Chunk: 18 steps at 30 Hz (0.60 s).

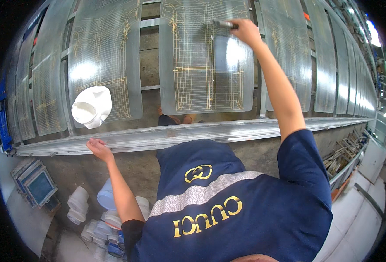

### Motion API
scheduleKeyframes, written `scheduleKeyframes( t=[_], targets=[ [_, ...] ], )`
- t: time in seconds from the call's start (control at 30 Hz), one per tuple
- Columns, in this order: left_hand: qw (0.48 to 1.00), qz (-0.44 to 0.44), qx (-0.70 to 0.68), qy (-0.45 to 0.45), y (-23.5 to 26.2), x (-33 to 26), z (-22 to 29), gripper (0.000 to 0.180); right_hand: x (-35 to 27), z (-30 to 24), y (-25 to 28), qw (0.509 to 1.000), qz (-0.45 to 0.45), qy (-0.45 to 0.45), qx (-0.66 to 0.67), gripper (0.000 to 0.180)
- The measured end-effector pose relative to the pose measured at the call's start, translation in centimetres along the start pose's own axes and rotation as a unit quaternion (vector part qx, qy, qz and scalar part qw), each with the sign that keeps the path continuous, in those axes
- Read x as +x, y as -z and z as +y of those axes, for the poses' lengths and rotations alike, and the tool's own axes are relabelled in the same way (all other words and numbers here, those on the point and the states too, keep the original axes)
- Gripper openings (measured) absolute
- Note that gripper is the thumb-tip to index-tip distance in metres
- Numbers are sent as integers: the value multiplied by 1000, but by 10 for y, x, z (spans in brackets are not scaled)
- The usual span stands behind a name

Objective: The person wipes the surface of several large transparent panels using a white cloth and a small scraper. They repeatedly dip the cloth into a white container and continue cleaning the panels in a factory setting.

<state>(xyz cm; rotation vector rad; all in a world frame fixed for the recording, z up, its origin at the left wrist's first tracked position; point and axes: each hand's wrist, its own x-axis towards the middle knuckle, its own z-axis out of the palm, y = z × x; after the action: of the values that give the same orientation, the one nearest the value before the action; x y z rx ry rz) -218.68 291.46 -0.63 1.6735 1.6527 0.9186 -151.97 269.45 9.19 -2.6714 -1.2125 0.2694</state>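
Observation:
My right hand (246,32) is closed around a short, dark brush-like tool (224,24); its exact kind is hard to make out. The tool is over the upper part of a grey translucent panel (171,102) that bears yellow grid lines. A smooth, shiny rectangular patch (228,61) shows on the panel below the tool. My left hand (99,147) is at the metal rail (171,135), its fingers loosely bent with nothing visible in them. Just beyond it, a white plastic jug with a cut-open mouth (99,105) rests on the neighbouring panel (132,87).
More panels (289,65) lie in a row on both sides, over a metal frame. Blue-framed screens (38,185) lean at the lower left. White tubs (77,201) and a light blue bucket (107,194) stand on the floor near my left arm. Slender sticks (345,150) are piled at the right.

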Motion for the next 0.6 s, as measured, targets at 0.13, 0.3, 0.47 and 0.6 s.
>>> scheduleKeyframes(
  t=[0.13,0.3,0.47,0.6],
  targets=[
    [987,-25,158,23,2,11,22,42,12,10,-21,998,11,63,0,42],
    [966,-16,256,0,5,8,4,48,-188,-23,-75,988,55,140,41,64],
    [961,-45,271,31,0,8,11,53,-340,-63,-71,995,-5,70,68,67],
    [963,-34,265,15,2,6,13,54,-258,-48,-24,992,16,68,106,60]
  ],
)
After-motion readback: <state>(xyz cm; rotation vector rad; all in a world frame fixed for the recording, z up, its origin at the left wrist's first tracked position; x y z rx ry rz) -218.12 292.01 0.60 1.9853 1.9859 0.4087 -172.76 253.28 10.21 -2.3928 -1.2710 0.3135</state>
